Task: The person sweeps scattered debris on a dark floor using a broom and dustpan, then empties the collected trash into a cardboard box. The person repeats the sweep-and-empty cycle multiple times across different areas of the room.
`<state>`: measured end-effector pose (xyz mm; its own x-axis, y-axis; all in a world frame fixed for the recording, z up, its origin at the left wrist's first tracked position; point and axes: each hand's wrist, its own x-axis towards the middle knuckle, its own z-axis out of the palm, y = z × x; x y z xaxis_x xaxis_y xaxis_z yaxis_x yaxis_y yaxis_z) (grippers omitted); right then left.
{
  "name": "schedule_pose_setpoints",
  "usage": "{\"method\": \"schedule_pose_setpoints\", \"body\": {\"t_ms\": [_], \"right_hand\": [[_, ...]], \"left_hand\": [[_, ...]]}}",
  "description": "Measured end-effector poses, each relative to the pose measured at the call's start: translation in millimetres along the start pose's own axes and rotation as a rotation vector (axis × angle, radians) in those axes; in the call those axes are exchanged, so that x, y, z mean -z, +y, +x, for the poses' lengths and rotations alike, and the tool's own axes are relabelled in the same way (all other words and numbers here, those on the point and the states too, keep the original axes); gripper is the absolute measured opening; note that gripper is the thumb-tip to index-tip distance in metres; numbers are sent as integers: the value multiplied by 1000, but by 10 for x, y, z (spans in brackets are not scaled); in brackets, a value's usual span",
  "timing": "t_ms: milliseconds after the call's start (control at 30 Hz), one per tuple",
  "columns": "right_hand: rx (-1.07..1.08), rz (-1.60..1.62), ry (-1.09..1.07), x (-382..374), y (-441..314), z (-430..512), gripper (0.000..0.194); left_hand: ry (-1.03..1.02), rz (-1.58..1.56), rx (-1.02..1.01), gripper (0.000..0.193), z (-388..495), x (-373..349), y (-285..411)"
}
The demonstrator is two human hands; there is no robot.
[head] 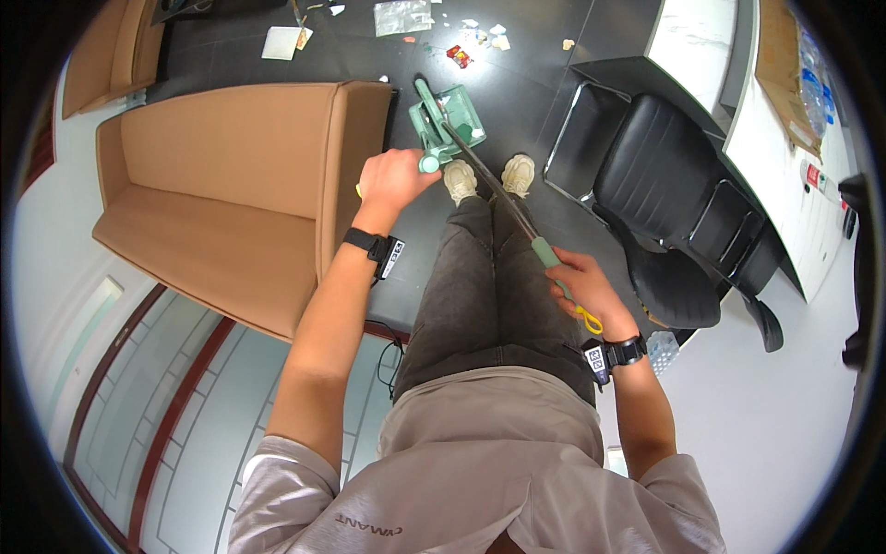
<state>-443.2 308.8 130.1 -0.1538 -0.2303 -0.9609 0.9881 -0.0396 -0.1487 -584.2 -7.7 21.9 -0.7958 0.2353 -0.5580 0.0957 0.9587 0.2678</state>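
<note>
My left hand [390, 180] is closed around the top of the green handle [429, 163] of a long-handled dustpan. Below it on the floor, just beyond my shoes, lies the dustpan's translucent green tray [465, 105], with a few small scraps in it. In my right hand [592, 285] is the green grip of a broom, near a yellow hanging loop [589, 320]. The broom's dark metal shaft [500, 188] slants down across my legs to the dustpan. The broom's head is partly covered by the dustpan handle, so its bristles are hard to make out.
Litter lies on the dark tiled floor ahead: a red wrapper [459, 56], a clear plastic bag [403, 17], a white card [279, 43] and crumpled scraps. A tan sofa [221, 159] stands left. Black chairs [657, 166] and a white table [775, 166] stand right.
</note>
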Motion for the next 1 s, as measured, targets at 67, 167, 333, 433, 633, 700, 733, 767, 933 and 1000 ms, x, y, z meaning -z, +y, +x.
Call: {"method": "schedule_pose_setpoints", "body": {"t_ms": [67,167,333,433,633,700,733,767,933,1000], "right_hand": [[11,8,12,50,-25,-138,50],[17,37,57,139,-40,-391,51],[20,87,149,265,-33,-733,52],[37,58,238,317,-5,-770,57],[116,-84,333,443,119,-418,61],[143,-120,339,450,193,-195,60],[162,-136,340,431,237,-70,60],[165,-156,352,411,283,41,59],[57,7,221,230,466,332,58],[-23,125,144,161,498,323,58]], "left_hand": [[15,-10,-8,29,-23,-21,-59],[-17,12,19,31,-75,-73,-176],[-7,-41,66,32,-255,-183,-362],[-13,-35,84,33,-381,-233,-431],[23,-39,49,33,-466,-299,-440],[35,-25,44,32,-451,-316,-432],[49,-27,37,32,-441,-327,-427],[61,-26,34,32,-434,-339,-424],[107,-24,16,33,-445,-406,-454],[141,-37,21,34,-490,-429,-517]]}}
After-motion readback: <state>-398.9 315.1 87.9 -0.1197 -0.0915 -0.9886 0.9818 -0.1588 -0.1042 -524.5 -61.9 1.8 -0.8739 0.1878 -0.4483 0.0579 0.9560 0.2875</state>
